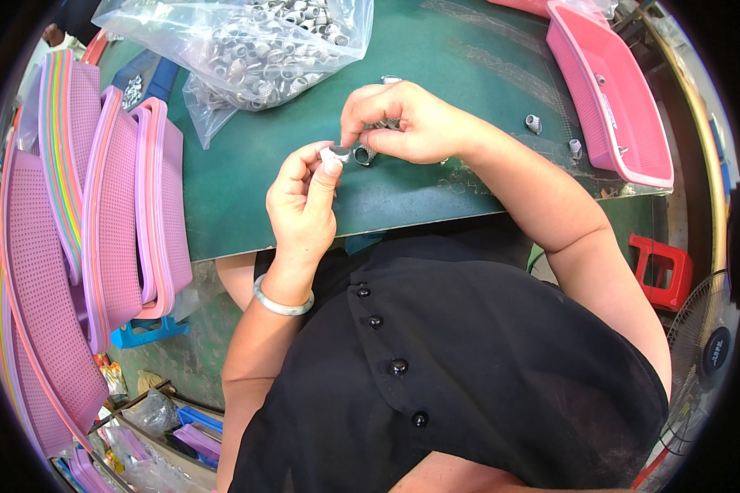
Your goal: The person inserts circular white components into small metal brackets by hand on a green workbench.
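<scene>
My left hand (302,191) pinches a small silver ring-shaped metal piece (335,154) between thumb and fingers, above the near part of the green table (255,197). Beside it, my right hand (407,123) is closed with bent fingers. Its fingertips come right up to the piece in my left hand; what they hold, if anything, is hidden. A similar textured silver ring (363,155) shows just under the right thumb. More silver pieces (386,124) lie partly covered by the right hand, and another (390,80) shows beyond it.
A clear plastic bag (214,90) full of silver rings lies at the far left. A pink basket (625,152) with a few pieces stands at the right, with loose rings (534,124) near it. Stacked purple baskets (111,214) line the left. A red stool (674,275) and fan (711,353) stand right.
</scene>
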`<action>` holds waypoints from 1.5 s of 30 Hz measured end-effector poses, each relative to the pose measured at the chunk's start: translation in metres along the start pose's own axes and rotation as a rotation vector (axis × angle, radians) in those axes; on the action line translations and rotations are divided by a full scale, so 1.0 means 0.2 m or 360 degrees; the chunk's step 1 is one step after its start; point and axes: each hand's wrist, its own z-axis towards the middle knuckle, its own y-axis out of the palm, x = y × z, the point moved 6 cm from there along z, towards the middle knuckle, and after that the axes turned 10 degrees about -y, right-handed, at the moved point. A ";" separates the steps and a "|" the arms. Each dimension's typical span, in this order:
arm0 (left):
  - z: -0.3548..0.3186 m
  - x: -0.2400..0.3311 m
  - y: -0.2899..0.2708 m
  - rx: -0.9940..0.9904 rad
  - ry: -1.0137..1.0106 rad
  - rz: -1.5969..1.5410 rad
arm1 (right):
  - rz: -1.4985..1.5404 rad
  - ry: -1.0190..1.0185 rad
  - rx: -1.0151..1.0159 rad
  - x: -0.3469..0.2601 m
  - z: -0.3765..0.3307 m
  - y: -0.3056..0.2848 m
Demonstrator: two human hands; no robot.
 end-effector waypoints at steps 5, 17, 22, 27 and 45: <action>0.00 -0.02 -0.01 -0.0019 0.0022 0.0065 | -0.0037 -0.0080 0.0038 -0.02 0.00 0.00; 0.00 -0.03 -0.01 -0.0041 -0.0033 -0.0156 | -0.0097 0.0037 0.0066 0.00 0.00 -0.02; -0.01 -0.02 -0.01 -0.0049 -0.0014 -0.0195 | -0.0067 0.0116 0.0001 0.01 0.00 0.00; -0.01 -0.02 0.00 -0.0070 0.0006 -0.0205 | -0.0070 0.0042 -0.0006 0.00 0.00 0.01; -0.01 -0.03 0.01 -0.0100 -0.0269 -0.0359 | 0.0042 0.0256 -0.0016 0.02 -0.01 0.02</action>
